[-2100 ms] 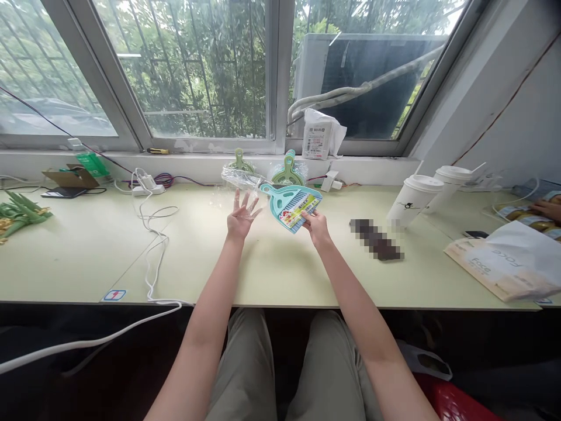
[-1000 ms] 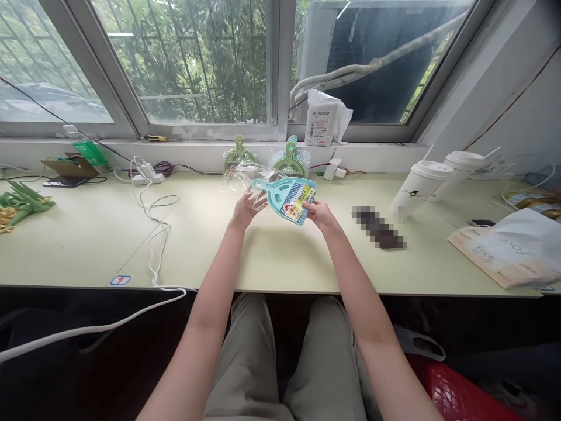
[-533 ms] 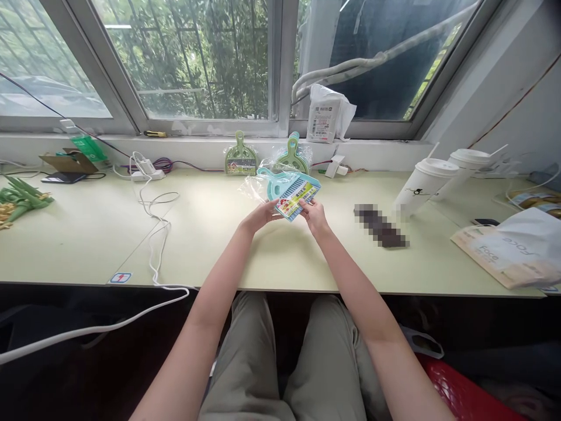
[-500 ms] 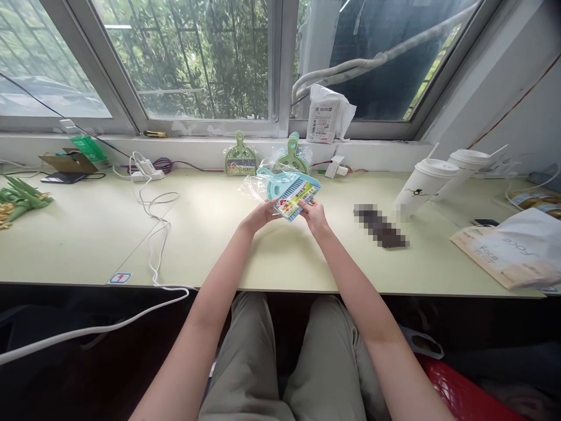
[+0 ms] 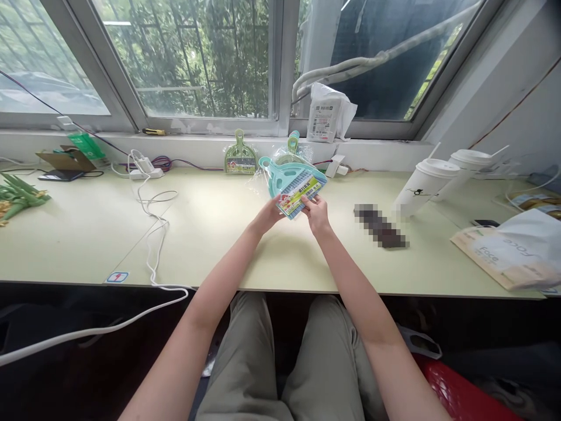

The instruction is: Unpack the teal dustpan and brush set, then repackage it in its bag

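Both hands hold a light-blue dustpan set in clear plastic, raised over the middle of the table. Its printed label faces up, and its handle points to the upper left. My left hand grips the lower left edge, with fingers partly hidden behind the label. My right hand pinches the lower right edge, thumb on the label. Behind, a green dustpan set leans against the wall under the window. Another wrapped green set stands to its right, partly covered by the blue one.
White cups with straws, a blurred dark item and a paper bag lie to the right. At left are a white cable, a power strip, a green-labelled bottle and green stalks. A white package stands on the sill.
The blue dustpan set has tilted up and looks larger, its handle now higher. My left hand has shifted slightly right, and my right hand slightly right and up.
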The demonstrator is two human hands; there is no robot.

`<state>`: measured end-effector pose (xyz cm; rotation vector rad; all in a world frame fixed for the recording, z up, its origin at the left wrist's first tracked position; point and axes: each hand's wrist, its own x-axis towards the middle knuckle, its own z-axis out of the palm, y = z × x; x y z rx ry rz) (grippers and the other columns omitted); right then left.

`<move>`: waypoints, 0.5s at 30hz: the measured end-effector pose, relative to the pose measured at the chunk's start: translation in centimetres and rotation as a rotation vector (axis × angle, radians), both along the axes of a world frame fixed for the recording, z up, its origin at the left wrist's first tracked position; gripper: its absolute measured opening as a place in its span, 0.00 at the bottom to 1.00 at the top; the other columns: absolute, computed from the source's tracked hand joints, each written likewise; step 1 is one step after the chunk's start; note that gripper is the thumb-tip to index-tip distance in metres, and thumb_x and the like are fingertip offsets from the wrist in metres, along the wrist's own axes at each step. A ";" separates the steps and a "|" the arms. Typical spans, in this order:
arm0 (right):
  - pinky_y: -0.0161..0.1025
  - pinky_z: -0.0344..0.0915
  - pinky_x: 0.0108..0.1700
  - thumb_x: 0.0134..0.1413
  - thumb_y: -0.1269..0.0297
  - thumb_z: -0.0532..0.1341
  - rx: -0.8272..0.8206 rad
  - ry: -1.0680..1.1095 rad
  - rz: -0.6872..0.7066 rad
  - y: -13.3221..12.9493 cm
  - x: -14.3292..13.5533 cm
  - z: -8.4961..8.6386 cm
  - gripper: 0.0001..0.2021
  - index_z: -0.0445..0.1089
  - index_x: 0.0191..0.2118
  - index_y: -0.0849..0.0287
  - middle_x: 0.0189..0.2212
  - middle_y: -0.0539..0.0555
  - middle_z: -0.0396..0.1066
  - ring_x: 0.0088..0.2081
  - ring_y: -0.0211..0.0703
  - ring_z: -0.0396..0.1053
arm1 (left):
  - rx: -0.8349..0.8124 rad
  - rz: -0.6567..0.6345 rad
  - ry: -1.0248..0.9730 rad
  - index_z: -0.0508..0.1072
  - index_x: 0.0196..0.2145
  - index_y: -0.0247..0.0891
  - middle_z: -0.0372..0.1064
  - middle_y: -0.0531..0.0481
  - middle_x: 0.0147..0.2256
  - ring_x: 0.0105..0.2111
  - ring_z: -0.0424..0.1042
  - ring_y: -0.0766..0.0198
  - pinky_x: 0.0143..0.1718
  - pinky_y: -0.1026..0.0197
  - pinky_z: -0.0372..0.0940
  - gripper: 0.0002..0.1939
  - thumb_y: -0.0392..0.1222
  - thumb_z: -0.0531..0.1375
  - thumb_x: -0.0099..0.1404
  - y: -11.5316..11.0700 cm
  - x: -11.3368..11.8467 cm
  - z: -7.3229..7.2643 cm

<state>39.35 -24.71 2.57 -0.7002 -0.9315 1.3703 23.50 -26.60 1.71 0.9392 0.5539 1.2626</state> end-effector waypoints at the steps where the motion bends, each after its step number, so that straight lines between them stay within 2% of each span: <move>1: 0.44 0.75 0.48 0.44 0.66 0.71 -0.002 0.001 -0.002 0.0 0.0 0.0 0.15 0.69 0.39 0.59 0.37 0.54 0.77 0.44 0.46 0.76 | 0.005 0.076 -0.024 0.73 0.51 0.39 0.74 0.44 0.49 0.53 0.71 0.52 0.55 0.49 0.65 0.18 0.49 0.58 0.67 0.2 -0.1 0.0; 2: 0.44 0.75 0.48 0.44 0.66 0.71 -0.002 0.000 -0.002 0.0 0.0 0.0 0.15 0.69 0.39 0.59 0.37 0.54 0.77 0.44 0.46 0.76 | 0.006 0.121 -0.032 0.73 0.50 0.39 0.74 0.45 0.48 0.53 0.71 0.53 0.55 0.50 0.65 0.18 0.49 0.59 0.66 0.3 -0.2 0.0; 4: 0.44 0.75 0.48 0.44 0.66 0.71 0.004 -0.008 -0.008 0.0 -0.1 0.0 0.15 0.69 0.39 0.59 0.37 0.53 0.77 0.45 0.46 0.75 | -0.011 0.131 -0.011 0.73 0.50 0.39 0.75 0.46 0.47 0.52 0.71 0.54 0.55 0.51 0.65 0.16 0.46 0.60 0.66 0.2 -0.2 0.1; 10: 0.43 0.75 0.47 0.46 0.65 0.69 0.030 0.010 -0.085 -0.2 0.0 0.2 0.14 0.68 0.39 0.58 0.38 0.54 0.76 0.45 0.46 0.75 | -0.040 -0.109 0.041 0.73 0.52 0.41 0.69 0.45 0.55 0.57 0.66 0.53 0.56 0.47 0.65 0.17 0.44 0.59 0.67 -0.9 1.4 0.4; 12: 0.43 0.75 0.47 0.46 0.65 0.69 0.025 0.003 -0.092 -0.2 -0.1 0.3 0.14 0.68 0.40 0.58 0.39 0.54 0.76 0.45 0.45 0.75 | -0.010 -0.076 0.039 0.73 0.52 0.40 0.69 0.44 0.55 0.58 0.66 0.52 0.57 0.47 0.64 0.17 0.44 0.60 0.66 -0.9 1.8 0.4; 15: 0.42 0.75 0.47 0.47 0.66 0.68 0.017 -0.007 -0.085 -0.3 -0.2 0.2 0.13 0.68 0.40 0.58 0.38 0.54 0.76 0.44 0.44 0.76 | 0.012 0.070 0.052 0.73 0.50 0.38 0.71 0.43 0.53 0.55 0.69 0.53 0.58 0.49 0.62 0.17 0.43 0.63 0.63 -0.6 1.9 0.3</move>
